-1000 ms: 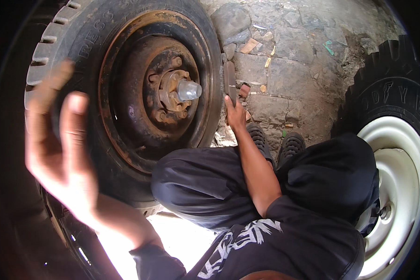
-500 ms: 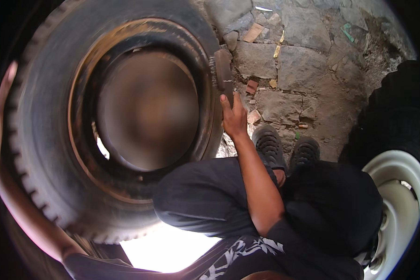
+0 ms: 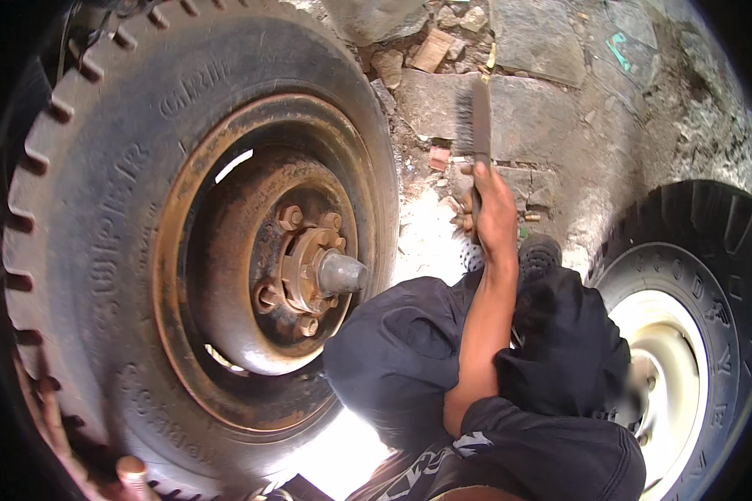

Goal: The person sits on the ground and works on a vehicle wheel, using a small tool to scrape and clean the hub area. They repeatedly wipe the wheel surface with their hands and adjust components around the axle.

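Note:
A large worn tire (image 3: 129, 192) on a rusty wheel rim (image 3: 171, 275) fills the left side, with a bolted hub (image 3: 309, 267) at its centre. My right hand (image 3: 495, 209) is closed round the handle of a wire brush (image 3: 481, 117), held upright to the right of the tire. Its grey bristles face the tire, with a gap between them. At the lower left, my left hand (image 3: 100, 468) grips the treaded outer edge of the tire. Its thumb and some fingertips show; the rest is hidden or cut off by the picture's edge.
On the right stands another tire (image 3: 693, 242) with a cream-white rim (image 3: 685, 359), close to my knees. Stone paving (image 3: 530, 117) and dirt lie ahead, with brick pieces (image 3: 432, 50) and a green scrap (image 3: 618, 50). My shoes (image 3: 541, 250) are below the brush.
The brush has moved right, away from the tire's side. My left hand has slid down along the tread. The wheel, blurred at its centre before, now looks sharp, and my view has shifted.

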A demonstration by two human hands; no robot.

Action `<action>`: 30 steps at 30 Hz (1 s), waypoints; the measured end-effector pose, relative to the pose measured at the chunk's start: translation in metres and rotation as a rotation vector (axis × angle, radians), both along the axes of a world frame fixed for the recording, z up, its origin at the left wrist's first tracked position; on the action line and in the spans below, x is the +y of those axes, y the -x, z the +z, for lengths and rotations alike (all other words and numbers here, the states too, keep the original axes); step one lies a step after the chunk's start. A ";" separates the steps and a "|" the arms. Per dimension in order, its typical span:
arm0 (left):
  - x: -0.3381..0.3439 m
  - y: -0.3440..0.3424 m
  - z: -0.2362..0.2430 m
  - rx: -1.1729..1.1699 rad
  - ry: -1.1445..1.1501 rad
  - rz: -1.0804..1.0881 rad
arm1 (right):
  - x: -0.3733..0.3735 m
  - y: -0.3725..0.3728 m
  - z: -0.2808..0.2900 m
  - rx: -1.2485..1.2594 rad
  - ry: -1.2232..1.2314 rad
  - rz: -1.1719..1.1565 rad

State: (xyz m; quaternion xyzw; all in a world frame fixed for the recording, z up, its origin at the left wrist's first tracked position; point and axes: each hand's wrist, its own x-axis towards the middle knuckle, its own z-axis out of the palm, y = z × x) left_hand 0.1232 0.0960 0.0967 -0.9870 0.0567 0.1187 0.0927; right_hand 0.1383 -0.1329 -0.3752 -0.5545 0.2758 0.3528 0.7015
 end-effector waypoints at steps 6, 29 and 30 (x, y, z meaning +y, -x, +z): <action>-0.018 0.018 0.003 -0.099 -0.002 0.142 | -0.001 0.056 0.053 0.311 -0.132 -0.223; -0.043 -0.073 -0.033 -0.140 0.215 0.067 | 0.106 0.053 0.040 -0.132 0.358 0.460; -0.046 -0.088 -0.040 -0.097 0.223 -0.064 | 0.108 0.046 0.043 -0.140 0.340 0.468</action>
